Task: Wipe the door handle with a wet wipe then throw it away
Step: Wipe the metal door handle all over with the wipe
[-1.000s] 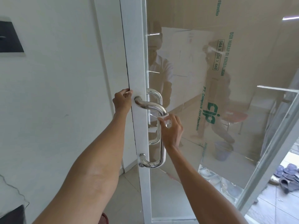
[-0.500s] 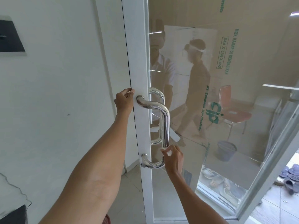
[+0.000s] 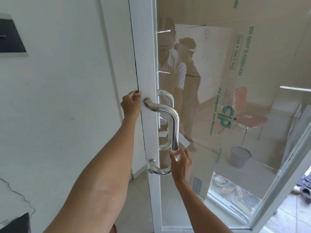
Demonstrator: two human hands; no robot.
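A curved chrome door handle (image 3: 175, 121) is mounted on the white frame of a glass door (image 3: 146, 73). My right hand (image 3: 180, 163) is wrapped around the lower part of the handle's upright bar, with a small white wet wipe (image 3: 177, 153) pressed between its fingers and the metal. My left hand (image 3: 132, 105) grips the door's edge beside the handle's upper mount, fingers curled around the frame.
A white wall (image 3: 58, 98) stands to the left of the door. The glass reflects a person, a red chair (image 3: 247, 115) and a grey waste basket (image 3: 239, 156). Shoes (image 3: 304, 187) lie on the floor outside at the right.
My right hand with the wipe slid down the handle's bar from its upper bend to near its lower bend. My left hand has stayed on the door's edge.
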